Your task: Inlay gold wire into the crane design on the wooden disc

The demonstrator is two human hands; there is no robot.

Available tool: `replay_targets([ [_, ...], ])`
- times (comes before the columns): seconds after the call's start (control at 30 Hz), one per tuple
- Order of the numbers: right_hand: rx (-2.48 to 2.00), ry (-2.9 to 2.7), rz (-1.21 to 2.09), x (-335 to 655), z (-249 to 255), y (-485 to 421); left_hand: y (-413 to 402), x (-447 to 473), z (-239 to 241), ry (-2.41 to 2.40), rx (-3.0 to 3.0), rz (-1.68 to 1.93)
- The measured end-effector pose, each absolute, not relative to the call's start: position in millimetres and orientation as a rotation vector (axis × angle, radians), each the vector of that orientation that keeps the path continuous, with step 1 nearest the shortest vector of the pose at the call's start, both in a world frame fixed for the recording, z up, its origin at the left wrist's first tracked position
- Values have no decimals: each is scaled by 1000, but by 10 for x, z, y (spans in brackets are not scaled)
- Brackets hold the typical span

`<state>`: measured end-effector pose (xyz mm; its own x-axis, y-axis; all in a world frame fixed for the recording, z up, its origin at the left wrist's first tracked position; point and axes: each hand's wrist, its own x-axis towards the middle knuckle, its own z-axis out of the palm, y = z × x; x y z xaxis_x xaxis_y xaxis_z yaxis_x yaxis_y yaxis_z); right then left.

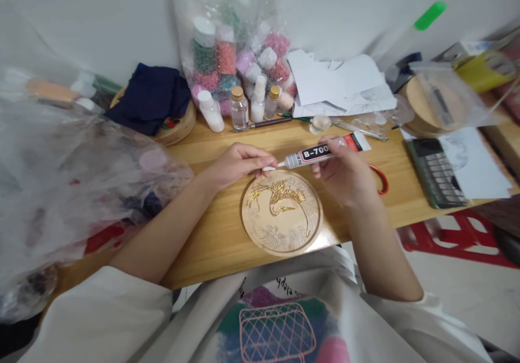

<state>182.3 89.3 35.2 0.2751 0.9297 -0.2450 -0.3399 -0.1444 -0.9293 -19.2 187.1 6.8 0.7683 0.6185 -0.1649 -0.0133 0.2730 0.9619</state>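
**Glue tube held over crane disc**

We are gripping the glue tube (320,151) in our right hand (345,176), fingers closed round its body, just above the wooden disc (281,212) lying on the table (211,233). Our left hand (233,165) is pinching the tube's white tip. The crane is showing gold and the waves are looking bare, so we are judging it partway.

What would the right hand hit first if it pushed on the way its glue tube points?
The left hand: its fingertips seem to pinch the nozzle of the glue tube, above the far rim of the round plaque.
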Motion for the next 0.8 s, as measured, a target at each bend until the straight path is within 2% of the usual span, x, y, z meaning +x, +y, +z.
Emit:
replay_targets([
  [0.6, -1214, -599, 1181, 1596, 241, 931, 1893, -204, 146, 466, 1251, 314],
  [0.8, -1278, -546, 887, 1730, 258, 877, 1923, -248, 130, 425, 1124, 299],
])
